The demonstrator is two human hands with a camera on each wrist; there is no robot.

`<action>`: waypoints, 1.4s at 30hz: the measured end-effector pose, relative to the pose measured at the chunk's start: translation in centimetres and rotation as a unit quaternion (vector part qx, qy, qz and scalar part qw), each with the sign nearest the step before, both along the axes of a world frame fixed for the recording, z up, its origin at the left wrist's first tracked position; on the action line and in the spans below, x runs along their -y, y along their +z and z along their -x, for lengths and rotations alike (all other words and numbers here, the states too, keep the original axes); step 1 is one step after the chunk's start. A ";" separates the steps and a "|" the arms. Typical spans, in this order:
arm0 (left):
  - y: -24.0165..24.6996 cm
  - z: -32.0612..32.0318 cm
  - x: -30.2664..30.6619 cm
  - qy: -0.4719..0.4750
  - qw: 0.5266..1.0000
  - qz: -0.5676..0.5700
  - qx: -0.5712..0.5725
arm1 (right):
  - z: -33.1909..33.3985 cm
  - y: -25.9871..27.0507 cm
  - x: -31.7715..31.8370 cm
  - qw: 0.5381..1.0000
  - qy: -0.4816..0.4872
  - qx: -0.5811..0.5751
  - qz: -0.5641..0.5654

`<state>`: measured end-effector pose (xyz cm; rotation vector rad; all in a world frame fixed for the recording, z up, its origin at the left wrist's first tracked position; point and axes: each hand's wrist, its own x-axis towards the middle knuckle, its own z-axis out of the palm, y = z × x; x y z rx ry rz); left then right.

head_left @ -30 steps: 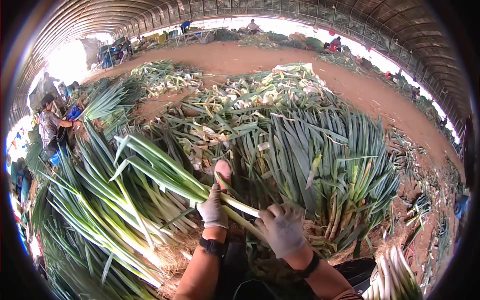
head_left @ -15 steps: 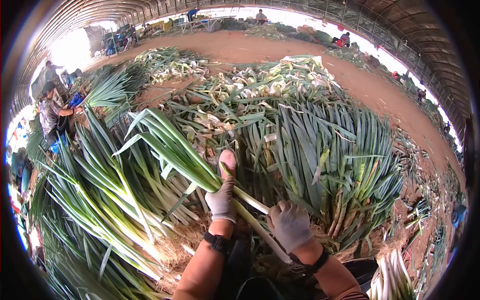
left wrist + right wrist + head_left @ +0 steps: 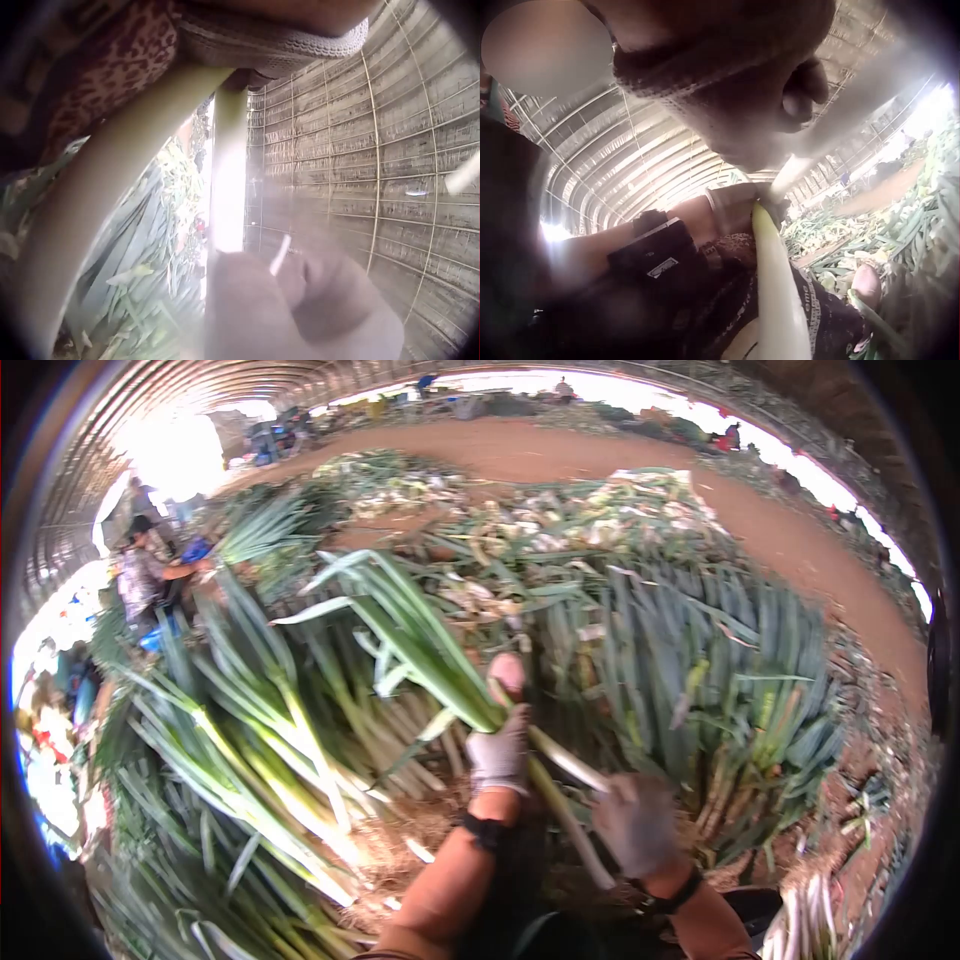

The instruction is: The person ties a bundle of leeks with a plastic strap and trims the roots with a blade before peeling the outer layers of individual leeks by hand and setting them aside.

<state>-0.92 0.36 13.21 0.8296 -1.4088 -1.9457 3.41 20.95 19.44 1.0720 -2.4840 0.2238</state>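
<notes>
My gloved left hand (image 3: 498, 752) grips a few long green onions (image 3: 420, 635) below their leaves, which fan up and to the left. Two pale stalks run down from its grip. On one of them the gloved right hand (image 3: 636, 822) holds the lower part, its thumb and fingers (image 3: 251, 300) close round the stalk in the left wrist view. The other stalk (image 3: 572, 820) hangs free, passing left of the right hand; it shows large and white as a stalk (image 3: 780, 300) in the right wrist view.
Loose green onions with roots (image 3: 380, 860) lie at the left. A dense stack of green onions (image 3: 700, 690) stands at the right, with trimmed leaves (image 3: 560, 525) behind. A pink shoe (image 3: 507, 676) is just beyond the left hand. Another person (image 3: 145, 575) works at far left.
The head view has turned left, so the scene shifts right. The right hand has slid clear of the second stalk's lower end, which now shows, and still holds the first stalk.
</notes>
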 end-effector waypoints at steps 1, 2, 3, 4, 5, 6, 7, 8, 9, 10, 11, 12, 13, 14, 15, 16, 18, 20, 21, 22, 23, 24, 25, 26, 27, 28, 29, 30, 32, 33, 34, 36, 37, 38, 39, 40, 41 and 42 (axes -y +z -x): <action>0.6 -0.2 0.0 0.003 1.000 -0.018 0.006 | 0.0 -0.7 -0.8 0.995 0.013 -0.006 0.094; 1.0 -0.4 0.2 -0.001 0.999 -0.027 0.041 | -0.2 -0.8 -1.8 0.981 0.031 0.077 0.173; 1.4 -0.5 0.0 0.023 0.999 0.003 0.039 | -0.6 -0.4 -3.0 0.955 0.047 0.160 0.245; 1.7 -0.7 0.2 0.003 0.999 -0.031 0.040 | -1.8 0.7 -4.0 0.877 0.000 0.295 0.380; 0.5 -0.5 0.2 0.010 0.999 -0.025 -0.020 | -2.7 1.7 -5.3 0.761 -0.051 0.419 0.492; -0.3 -0.5 0.6 -0.003 0.999 -0.034 -0.022 | -2.8 2.3 -7.1 0.622 -0.015 0.497 0.605; -0.7 -0.6 0.8 -0.019 0.999 -0.045 -0.024 | -2.5 2.3 -9.0 0.458 0.018 0.556 0.693; -0.7 -0.9 0.7 -0.031 0.999 -0.026 -0.022 | -2.3 1.0 -10.9 0.599 -0.027 0.480 0.640; 0.2 -1.3 0.5 -0.023 0.999 -0.016 -0.036 | -2.1 -0.2 -12.9 0.640 -0.068 0.440 0.626; -0.3 -1.1 0.7 -0.017 0.998 -0.030 -0.048 | -2.1 -1.6 -15.2 0.661 -0.110 0.402 0.624; -0.8 -1.0 1.1 -0.010 0.997 -0.044 -0.060 | -2.1 -3.0 -17.7 0.671 -0.142 0.377 0.623; -0.4 -1.4 1.2 -0.010 0.996 -0.046 -0.074 | -2.3 -4.1 -20.1 0.678 -0.163 0.353 0.624; 0.3 -1.9 1.1 -0.012 0.995 -0.050 -0.088 | -2.5 -3.9 -22.5 0.640 -0.149 0.400 0.639; 0.9 -2.4 0.9 -0.017 0.993 -0.053 -0.102 | -2.1 -5.4 -24.6 0.802 -0.158 0.245 0.520; 1.0 -2.8 0.5 -0.040 0.991 -0.056 -0.114 | -1.7 -7.1 -26.5 0.912 -0.161 0.074 0.368; 1.7 -3.3 -0.2 -0.054 0.989 -0.073 -0.116 | -1.8 -7.5 -26.3 0.918 -0.166 0.052 0.355; 2.7 -4.3 -1.4 -0.077 0.986 -0.087 -0.118 | -2.6 -5.7 -22.6 0.845 -0.180 0.160 0.478; 5.0 -5.7 -1.4 -0.095 0.976 -0.063 -0.187 | -1.7 -7.9 -22.7 0.900 -0.173 0.146 0.373; 6.5 -6.4 -0.8 -0.103 0.968 -0.049 -0.222 | -1.3 -9.0 -22.8 0.922 -0.167 0.135 0.321; 7.9 -7.3 0.5 -0.080 0.975 -0.007 -0.209 | -1.2 -9.1 -21.3 0.893 -0.181 0.225 0.346; 8.9 -8.9 2.4 -0.101 0.974 -0.048 -0.196 | -1.5 -8.3 -19.6 0.854 -0.193 0.314 0.367; 10.4 -10.1 4.2 -0.092 0.970 -0.018 -0.226 | -1.9 -7.1 -18.1 0.820 -0.197 0.377 0.383; 12.2 -12.8 6.3 -0.128 0.975 -0.057 -0.172 | -2.5 -4.9 -16.2 0.781 -0.200 0.438 0.397; 13.7 -14.1 8.6 -0.097 0.982 -0.012 -0.162 | -2.8 -3.4 -14.6 0.739 -0.202 0.497 0.408; 15.3 -16.0 10.4 -0.083 0.976 0.021 -0.198 | -2.9 -2.8 -13.4 0.773 -0.205 0.471 0.372; 16.1 -18.2 12.8 -0.047 0.979 0.103 -0.169 | -2.8 -2.6 -12.2 0.805 -0.207 0.443 0.335; 16.3 -20.2 15.5 0.019 0.984 0.127 -0.125 | -2.5 -2.9 -11.5 0.835 -0.209 0.413 0.296; 17.1 -22.4 17.8 0.041 0.985 0.059 -0.154 | -1.8 -3.5 -10.5 0.895 -0.178 0.317 0.258; 18.7 -26.3 20.4 0.090 0.981 0.122 -0.122 | -0.2 -2.9 -7.1 0.961 -0.122 0.120 0.218; 18.3 -28.6 22.3 0.111 0.979 0.110 -0.131 | 0.9 -1.5 -4.2 0.972 -0.083 0.033 0.219; 18.6 -30.2 22.8 0.149 0.978 0.095 -0.108 | 1.8 -0.5 -1.6 0.969 -0.041 0.070 0.234; 17.3 -33.1 24.6 0.264 0.951 0.149 -0.050 | 2.0 2.2 5.0 0.956 0.037 0.155 0.246; 17.0 -34.2 24.7 0.318 0.930 0.183 -0.005 | 1.5 3.6 9.1 0.946 0.075 0.200 0.244; 16.7 -35.2 24.4 0.372 0.897 0.235 0.044 | 1.3 3.5 13.0 0.940 0.146 0.201 0.234; 16.2 -36.3 24.1 0.421 0.856 0.285 0.093 | 0.9 3.1 16.9 0.929 0.193 0.239 0.205; 14.6 -39.2 25.2 0.460 0.817 0.327 0.116 | 0.4 1.7 20.8 0.928 0.213 0.266 0.149; 14.3 -40.9 25.2 0.512 0.777 0.335 0.149 | -0.1 0.4 24.7 0.920 0.223 0.313 0.069; 13.6 -43.7 25.8 0.526 0.766 0.333 0.159 | -1.0 -0.3 28.4 0.902 0.209 0.377 -0.015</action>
